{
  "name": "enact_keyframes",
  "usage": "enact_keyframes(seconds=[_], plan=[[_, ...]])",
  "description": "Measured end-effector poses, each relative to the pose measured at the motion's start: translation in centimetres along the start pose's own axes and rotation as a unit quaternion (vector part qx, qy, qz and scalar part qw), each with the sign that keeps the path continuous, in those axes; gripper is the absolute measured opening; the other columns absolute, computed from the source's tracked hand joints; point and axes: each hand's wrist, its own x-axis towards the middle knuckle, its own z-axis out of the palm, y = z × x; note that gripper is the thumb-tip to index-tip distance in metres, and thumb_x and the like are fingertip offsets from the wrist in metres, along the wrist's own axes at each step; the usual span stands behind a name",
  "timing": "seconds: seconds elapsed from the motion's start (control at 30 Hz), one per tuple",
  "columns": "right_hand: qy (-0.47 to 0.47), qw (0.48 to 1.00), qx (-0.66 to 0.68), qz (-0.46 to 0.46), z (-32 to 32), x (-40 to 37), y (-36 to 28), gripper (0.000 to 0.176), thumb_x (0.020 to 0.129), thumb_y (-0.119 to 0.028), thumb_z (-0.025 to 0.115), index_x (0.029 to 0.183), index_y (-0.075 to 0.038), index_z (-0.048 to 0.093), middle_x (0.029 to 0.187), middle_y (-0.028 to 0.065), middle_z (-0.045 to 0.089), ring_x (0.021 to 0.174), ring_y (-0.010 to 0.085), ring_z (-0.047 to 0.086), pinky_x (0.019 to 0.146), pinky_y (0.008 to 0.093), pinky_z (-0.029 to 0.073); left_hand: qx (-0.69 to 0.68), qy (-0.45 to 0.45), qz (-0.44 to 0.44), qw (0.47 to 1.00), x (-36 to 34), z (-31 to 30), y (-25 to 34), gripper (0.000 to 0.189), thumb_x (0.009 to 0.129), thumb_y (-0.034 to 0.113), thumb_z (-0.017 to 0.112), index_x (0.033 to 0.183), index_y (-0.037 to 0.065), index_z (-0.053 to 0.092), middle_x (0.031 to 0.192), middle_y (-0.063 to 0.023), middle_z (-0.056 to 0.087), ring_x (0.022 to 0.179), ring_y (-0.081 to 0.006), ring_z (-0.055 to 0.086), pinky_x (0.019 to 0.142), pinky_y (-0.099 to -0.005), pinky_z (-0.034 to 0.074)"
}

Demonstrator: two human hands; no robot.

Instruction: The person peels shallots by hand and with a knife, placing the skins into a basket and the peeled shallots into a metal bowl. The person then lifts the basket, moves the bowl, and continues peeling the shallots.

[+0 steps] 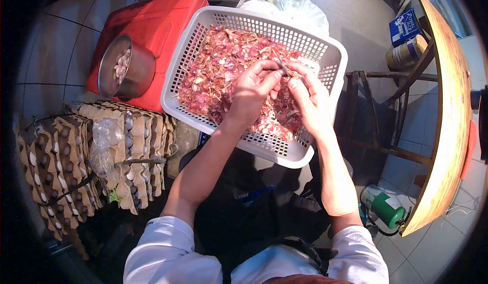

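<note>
Both my hands hover over a white plastic basket (325, 55) resting on my lap, filled with pink-purple shallot skins (218, 65). My left hand (251, 88) pinches a small shallot between thumb and fingers. My right hand (310, 98) grips a small knife (282, 66), its blade pointing up at the piece in my left fingers. The two hands touch at the fingertips above the middle of the basket.
A steel pot (127, 68) holding peeled pale pieces sits on a red cooler (162, 17) at the left. Stacked egg trays (91, 157) stand lower left. A wooden table edge (450, 111) runs along the right, with a green gas canister (384, 207) below it. A plastic bag (297, 4) lies behind the basket.
</note>
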Motion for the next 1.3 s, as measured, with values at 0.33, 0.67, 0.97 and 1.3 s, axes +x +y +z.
enact_keyframes(seconds=[0.33,0.67,0.97,1.3], plan=[[0.011,0.999,0.046,0.023,-0.1,0.1,0.0,0.031,0.095,-0.014,0.057,0.124,-0.001,0.058,0.099,0.006,0.064,0.092,0.0119,0.058,0.084,0.027,0.047,-0.031,-0.035,-0.012,0.999,0.0,-0.3,0.0,0.019,0.095,0.006,0.055,0.113,0.0,0.055,0.082,-0.0044,0.059,0.066,-0.0084,0.052,0.057,-0.0188,0.043],[-0.017,1.0,0.0,-0.019,0.1,0.0,0.3,0.037,0.094,-0.016,0.059,0.128,-0.002,0.053,0.097,0.0078,0.065,0.092,0.013,0.059,0.083,0.0277,0.047,-0.132,-0.029,-0.019,0.991,0.5,-1.1,-1.0,0.019,0.092,0.006,0.06,0.11,-0.001,0.058,0.085,-0.0034,0.061,0.071,-0.0083,0.055,0.06,-0.0205,0.045],[0.0,1.0,-0.017,-0.027,0.0,0.1,0.2,0.032,0.095,-0.018,0.059,0.123,-0.003,0.055,0.085,0.001,0.06,0.078,0.0081,0.054,0.071,0.0247,0.045,-0.174,-0.056,-0.046,0.982,0.4,-1.3,-1.0,0.019,0.093,0.004,0.059,0.11,-0.002,0.059,0.088,-0.0053,0.063,0.074,-0.0095,0.056,0.063,-0.0217,0.047],[-0.025,0.99,0.127,0.06,-0.3,0.1,-0.2,0.033,0.098,-0.018,0.055,0.127,-0.004,0.052,0.08,-0.0031,0.055,0.072,0.0039,0.049,0.066,0.0201,0.041,-0.21,-0.067,-0.044,0.975,0.6,-0.9,-1.1,0.027,0.093,0.005,0.059,0.118,-0.003,0.055,0.095,-0.0074,0.064,0.075,-0.0089,0.057,0.063,-0.022,0.047]])
